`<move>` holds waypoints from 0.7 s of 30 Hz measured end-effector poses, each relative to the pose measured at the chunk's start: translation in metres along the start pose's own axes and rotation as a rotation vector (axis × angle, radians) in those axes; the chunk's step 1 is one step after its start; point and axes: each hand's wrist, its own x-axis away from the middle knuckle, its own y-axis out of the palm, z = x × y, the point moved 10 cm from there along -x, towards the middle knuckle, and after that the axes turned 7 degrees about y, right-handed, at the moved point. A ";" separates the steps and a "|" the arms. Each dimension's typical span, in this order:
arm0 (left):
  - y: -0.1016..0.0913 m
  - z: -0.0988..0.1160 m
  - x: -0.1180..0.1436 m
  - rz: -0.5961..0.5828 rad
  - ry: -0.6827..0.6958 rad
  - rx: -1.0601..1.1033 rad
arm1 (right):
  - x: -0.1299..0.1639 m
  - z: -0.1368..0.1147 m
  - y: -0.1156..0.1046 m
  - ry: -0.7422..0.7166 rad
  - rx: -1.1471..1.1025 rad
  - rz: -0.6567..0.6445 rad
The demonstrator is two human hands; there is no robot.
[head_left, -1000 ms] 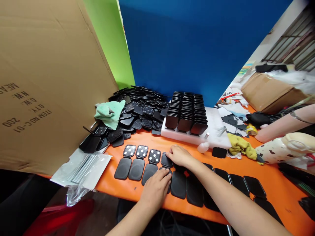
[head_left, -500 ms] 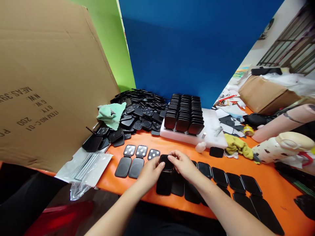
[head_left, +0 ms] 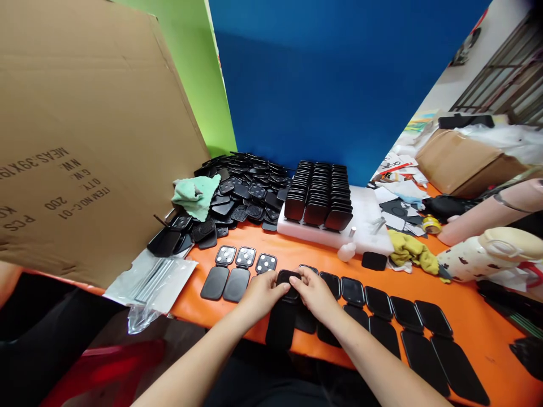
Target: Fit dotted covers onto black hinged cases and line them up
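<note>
Between my two hands is a black, hinged two-panel case [head_left: 288,277], its square upper panel pinched at both sides. My left hand [head_left: 267,291] grips the left edge with its thumb on top. Opposite it, my right hand [head_left: 313,288] presses its thumb on the panel's face and curls its fingers around the right edge. The lower panel [head_left: 280,327] hangs toward me. To the right lies a row of open black cases [head_left: 378,304]. On the left, several grey-black cases [head_left: 236,284] have small square lids with white dots.
A heap of loose black pieces [head_left: 250,192] lies at the back, with a mint cloth [head_left: 195,195] on it. Upright black cases [head_left: 317,195] stand on a white foam block [head_left: 369,220]. A large carton [head_left: 85,124] rises at left; bottles [head_left: 479,257] stand at right.
Both hands stay on the black case; my right thumb has moved down over its upper panel. The lower panel now hangs slightly nearer me. The camera view has shifted slightly.
</note>
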 end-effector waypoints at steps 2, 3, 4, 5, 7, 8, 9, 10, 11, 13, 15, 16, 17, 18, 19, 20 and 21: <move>-0.004 0.003 0.006 0.019 0.023 -0.053 | -0.005 0.005 -0.003 0.025 0.026 0.016; -0.007 0.005 0.011 0.038 0.037 -0.085 | -0.008 0.007 -0.005 0.038 0.041 0.030; -0.010 0.008 0.017 0.059 0.054 -0.117 | -0.012 0.009 -0.006 0.053 0.058 0.042; -0.012 0.010 0.024 0.077 0.073 -0.140 | -0.017 0.011 -0.008 0.065 0.076 0.056; -0.009 0.020 0.039 0.066 0.163 -0.214 | -0.027 0.014 -0.012 0.078 0.120 0.084; -0.004 0.027 0.045 0.036 0.232 -0.280 | -0.031 0.014 -0.013 0.073 0.147 0.099; 0.002 0.033 0.052 -0.001 0.306 -0.363 | -0.035 0.013 -0.015 0.060 0.175 0.116; 0.008 0.036 0.057 -0.036 0.370 -0.455 | -0.038 0.010 -0.016 0.039 0.205 0.135; 0.014 0.038 0.060 -0.064 0.417 -0.544 | -0.040 0.007 -0.018 0.011 0.237 0.156; 0.020 0.034 0.061 -0.087 0.444 -0.650 | -0.037 -0.003 -0.023 -0.051 0.301 0.201; 0.024 0.030 0.058 -0.093 0.448 -0.683 | -0.026 -0.012 -0.028 -0.113 0.364 0.238; 0.025 0.028 0.056 -0.095 0.455 -0.691 | -0.018 -0.016 -0.031 -0.140 0.395 0.252; 0.026 0.027 0.055 -0.096 0.465 -0.697 | -0.008 -0.018 -0.034 -0.163 0.426 0.265; 0.027 0.027 0.055 -0.092 0.475 -0.703 | 0.001 -0.019 -0.039 -0.179 0.455 0.277; 0.026 0.026 0.055 -0.084 0.481 -0.709 | 0.011 -0.018 -0.046 -0.189 0.486 0.288; 0.024 0.026 0.055 -0.068 0.487 -0.715 | 0.019 -0.015 -0.055 -0.193 0.524 0.305; 0.021 0.026 0.056 -0.042 0.491 -0.720 | 0.026 -0.010 -0.066 -0.189 0.567 0.328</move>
